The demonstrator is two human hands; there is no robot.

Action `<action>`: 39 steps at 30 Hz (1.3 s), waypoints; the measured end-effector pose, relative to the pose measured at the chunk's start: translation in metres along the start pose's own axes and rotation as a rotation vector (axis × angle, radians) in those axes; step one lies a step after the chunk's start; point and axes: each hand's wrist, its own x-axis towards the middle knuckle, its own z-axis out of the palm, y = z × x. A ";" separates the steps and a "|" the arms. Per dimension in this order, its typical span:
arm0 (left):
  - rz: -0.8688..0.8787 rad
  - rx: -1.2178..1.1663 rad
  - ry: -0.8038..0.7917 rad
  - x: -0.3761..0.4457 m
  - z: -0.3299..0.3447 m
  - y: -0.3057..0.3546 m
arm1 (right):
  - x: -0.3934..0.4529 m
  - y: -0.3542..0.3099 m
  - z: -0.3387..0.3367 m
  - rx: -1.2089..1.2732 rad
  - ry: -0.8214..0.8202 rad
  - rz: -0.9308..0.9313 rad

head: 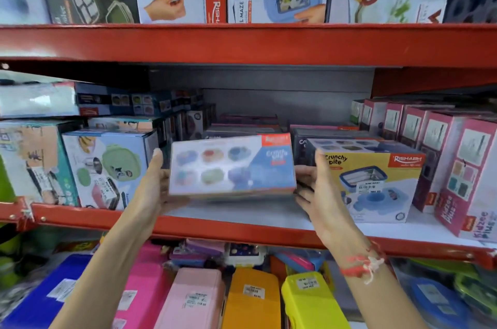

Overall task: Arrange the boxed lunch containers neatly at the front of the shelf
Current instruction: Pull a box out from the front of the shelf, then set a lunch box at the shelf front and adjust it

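We had the blurred Crunchy Bite box (231, 166) gripped at both ends, left hand (153, 183) and right hand (317, 188), lifted just above the red shelf (242, 229), squeezed between the yellow Crunchy Bite box (376, 183) and the green-lidded box (107, 167)

yellow box (373, 180) – "Crunchy bite", "RISHABH" | pink box (468, 183) – "Kidzee Plus"

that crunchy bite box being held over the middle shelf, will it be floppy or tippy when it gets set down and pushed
The Crunchy Bite box probably stays stiff: the left hand and right hand grip only its ends and it shows no sag. It seems light, held at the fingertips. Flat and wide, it should slide on the shelf rather than tip.
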 end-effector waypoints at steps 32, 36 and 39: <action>0.331 0.016 0.265 0.011 0.018 -0.054 | 0.022 0.052 -0.001 -0.400 -0.105 -0.444; 0.342 0.076 0.284 0.017 0.019 -0.057 | 0.025 0.059 -0.003 -0.416 -0.106 -0.443; 0.322 0.094 0.289 0.019 0.020 -0.055 | 0.028 0.061 -0.004 -0.434 -0.102 -0.445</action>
